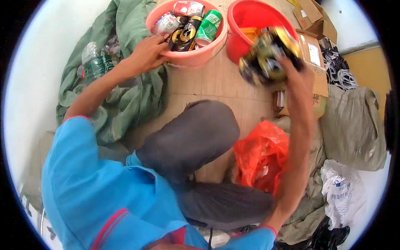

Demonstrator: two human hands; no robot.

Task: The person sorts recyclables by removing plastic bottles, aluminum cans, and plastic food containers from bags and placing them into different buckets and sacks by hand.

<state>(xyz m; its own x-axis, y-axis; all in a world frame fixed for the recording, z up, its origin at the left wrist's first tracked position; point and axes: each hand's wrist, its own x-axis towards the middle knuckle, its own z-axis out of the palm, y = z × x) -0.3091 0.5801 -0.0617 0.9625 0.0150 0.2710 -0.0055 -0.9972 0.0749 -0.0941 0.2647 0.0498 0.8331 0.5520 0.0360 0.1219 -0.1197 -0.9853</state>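
My left hand [149, 53] grips the near-left rim of a pink basin [185, 60]. Inside the basin lie several drink cans: a green can [209, 27], a red-and-white can [188, 8], a silver can [166, 25] and a black-and-gold can [191, 30]. Blurred by motion, my right hand [296, 75] holds black-and-gold cans [268, 58] in front of the red bucket [238, 43]; how many it holds I cannot tell. Something orange-yellow [249, 33] shows inside the bucket.
A green cloth sack [137, 89] with plastic bottles [95, 62] lies left. A red plastic bag [262, 152] sits right of my knee. Cardboard boxes [314, 52], a grey-green sack [354, 125] and a white bag [341, 193] line the right side.
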